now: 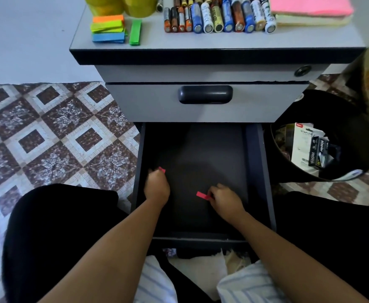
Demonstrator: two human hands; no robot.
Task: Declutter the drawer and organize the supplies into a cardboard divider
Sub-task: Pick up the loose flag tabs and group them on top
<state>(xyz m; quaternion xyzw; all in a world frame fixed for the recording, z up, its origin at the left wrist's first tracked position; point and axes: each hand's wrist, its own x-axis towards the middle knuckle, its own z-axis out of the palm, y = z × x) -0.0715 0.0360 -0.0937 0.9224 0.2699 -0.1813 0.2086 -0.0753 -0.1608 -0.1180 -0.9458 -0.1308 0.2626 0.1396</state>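
Forearms (pixel 113 248) reach from bottom frame into dark open bottom drawer (pixel 259 171), centre. Left hand (pixel 157 188) pinches small pink-red paper tab (pixel 162 170); right hand (pixel 226 201) pinches second pink-red paper tab (pixel 202 195). Risk: thin tabs slip from pinch, lost on dark drawer floor. Cardboard divider not in view.

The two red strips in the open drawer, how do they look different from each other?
The left strip shows only a short tip past the left hand; the right strip sticks out longer from the right hand. The left strip is near the left wall of the drawer; the right strip is nearer the middle. Both are red and pinched by the hands.
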